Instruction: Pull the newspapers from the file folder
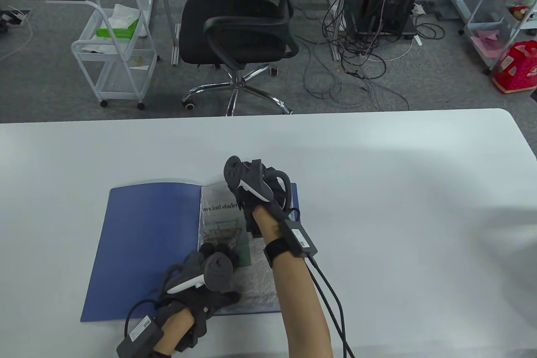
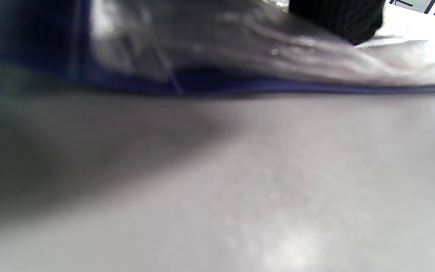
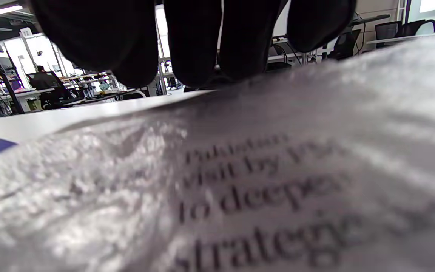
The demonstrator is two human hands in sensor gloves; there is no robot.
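Note:
A blue file folder (image 1: 147,244) lies open on the white table (image 1: 398,190). A newspaper (image 1: 218,215) lies on its right half under a clear sleeve. My left hand (image 1: 209,265) rests on the near part of the newspaper page, close to the folder's front edge. My right hand (image 1: 268,190) rests on the far right part of the page. In the right wrist view my gloved fingers (image 3: 198,49) reach down at the far edge of the printed page (image 3: 240,189). The left wrist view shows the folder's blue edge (image 2: 278,87) and the shiny sleeve (image 2: 221,45), blurred.
A black office chair (image 1: 243,26) stands beyond the table's far edge. A white cart (image 1: 113,51) stands at the back left. Cables (image 1: 361,60) lie on the floor behind. The table stretches bare to the right of the folder.

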